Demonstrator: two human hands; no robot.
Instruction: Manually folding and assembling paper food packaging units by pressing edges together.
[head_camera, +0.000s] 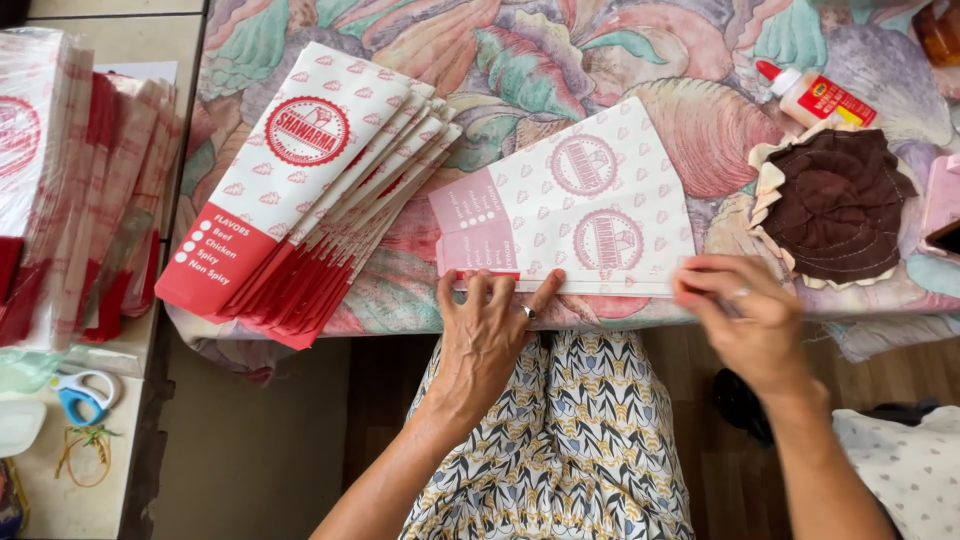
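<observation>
My left hand (492, 325) lies flat, fingers spread, pressing on the lower edge of a white paper wrapper sheet (575, 215) with pale red round stamps, at centre frame; it grips nothing, just pushes down; a ring shows on one finger. My right hand (740, 320) is at the sheet's lower right corner, fingers curled down onto the paper edge; blurred, so I cannot tell if it pinches the paper or only presses. The sheet lies tilted on a floral tablecloth (560, 60) with shell patterns, its near edge at the table edge.

Left of centre: fanned stack of finished red and white paper sleeves (300, 190), just beside the sheet, not touching my hands. Far left: second pile of sleeves (80, 170) in clear plastic on a separate tan surface; blue-handled scissors (82, 392) and rubber bands (85, 452) below it at lower left. Upper right: glue bottle (815, 95) with red cap lying on its side; below it a dark brown cloth pad (835, 205) with cream trim. My patterned dress (570, 440) fills bottom centre.
</observation>
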